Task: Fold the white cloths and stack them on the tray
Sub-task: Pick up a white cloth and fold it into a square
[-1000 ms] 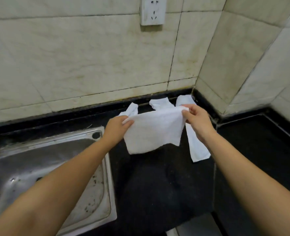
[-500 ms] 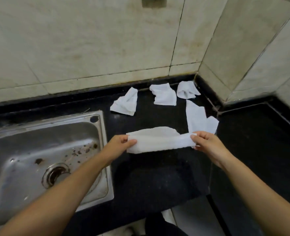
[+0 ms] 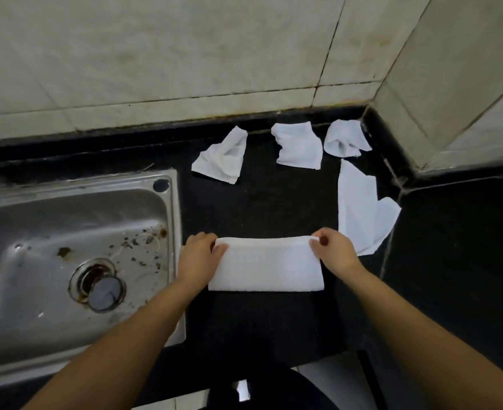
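A white cloth (image 3: 266, 266) lies folded in half on the black counter (image 3: 268, 202), its fold edge toward the wall. My left hand (image 3: 198, 255) pinches its far left corner and my right hand (image 3: 334, 253) pinches its far right corner. Several other white cloths lie crumpled farther back: one (image 3: 223, 156) near the sink's corner, one (image 3: 299, 146) in the middle, one (image 3: 346, 139) by the wall corner. A longer one (image 3: 362, 208) lies spread just right of my right hand. No tray is in view.
A steel sink (image 3: 75, 255) with a drain stopper (image 3: 105, 295) fills the left side. Tiled walls (image 3: 185, 54) close the back and right. The counter continues to the right past a seam (image 3: 398, 184). Its front edge runs near the bottom.
The cloth was held up in the air by its top corners. Both hands lowered it toward me and laid it on the counter folded in half. The camera tilted down.
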Demonstrator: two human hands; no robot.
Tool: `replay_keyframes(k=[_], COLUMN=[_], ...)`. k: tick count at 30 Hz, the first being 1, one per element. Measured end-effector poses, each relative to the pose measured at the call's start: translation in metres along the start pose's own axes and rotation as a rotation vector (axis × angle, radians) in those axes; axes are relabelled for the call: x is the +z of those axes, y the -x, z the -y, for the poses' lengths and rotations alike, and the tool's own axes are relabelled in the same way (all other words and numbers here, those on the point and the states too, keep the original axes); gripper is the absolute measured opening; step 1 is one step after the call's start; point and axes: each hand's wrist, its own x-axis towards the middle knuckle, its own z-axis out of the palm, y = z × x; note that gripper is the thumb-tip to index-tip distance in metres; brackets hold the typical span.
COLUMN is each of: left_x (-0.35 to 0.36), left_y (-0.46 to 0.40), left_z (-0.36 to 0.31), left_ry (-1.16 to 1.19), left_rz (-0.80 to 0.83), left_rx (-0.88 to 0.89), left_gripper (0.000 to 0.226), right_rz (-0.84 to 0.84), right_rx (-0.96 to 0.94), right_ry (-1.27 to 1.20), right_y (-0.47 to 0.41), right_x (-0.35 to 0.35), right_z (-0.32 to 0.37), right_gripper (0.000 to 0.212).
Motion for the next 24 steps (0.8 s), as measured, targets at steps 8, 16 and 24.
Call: replay_keyframes(k=[8, 16, 24], left_x=[0.019, 0.029, 0.012], left_y=[0.018, 0.056, 0.046], left_z=[0.005, 0.017, 0.006], left_ry=[-0.027, -0.377, -0.182], left_rz=[-0.179, -0.199, -0.058], left_rx=[-0.159, -0.047, -0.043], left_gripper=[0.032, 0.051, 0.032], right_rz=[-0.082, 0.301, 0.462], right_rx=[-0.263, -0.557, -0.395], right_ry=[0.522, 0.690, 0.236], right_y=[-0.016, -0.014, -0.007], right_x=[0.017, 0.104, 0.061], right_z=[0.035, 0.124, 0.125], right_gripper=[0.037, 0.040, 0.023])
